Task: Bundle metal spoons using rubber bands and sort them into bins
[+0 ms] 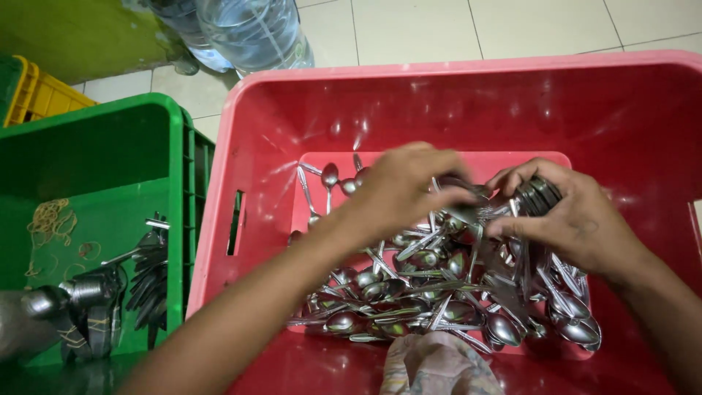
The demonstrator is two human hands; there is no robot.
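At the far left, a yellow slotted crate (36, 91) shows only a corner. Beside it stands a green plastic crate (172, 146) with smooth walls and a ribbed, vented side; thin tan rubber bands (50, 223) lie in loose loops on its floor, and bundled forks and spoons (121, 292) of dull grey metal rest in its lower part, some bound with bands. Behind the crates, 2 clear water bottles (252, 29) stand on pale glossy floor tiles (526, 25).

The glossy red plastic tub (292, 102) fills the middle and right, wet-looking and full of highlights. In its recessed bottom lies a tangled heap of shiny steel spoons (409, 292), rounded bowls and slim flat handles crossing every way. A crumpled patterned cloth (439, 366) sits at the tub's near edge.

The left hand (406, 186) reaches in from the lower left, forearm slanting up over the tub, palm down, fingers curled and pinching the handle of 1 spoon near the top of the heap. The right hand (567, 216) comes in from the right edge, fingers wrapped tightly around a stacked bunch of spoons (537, 194) held above the heap, their nested bowls showing edge-on. The 2 hands almost meet.
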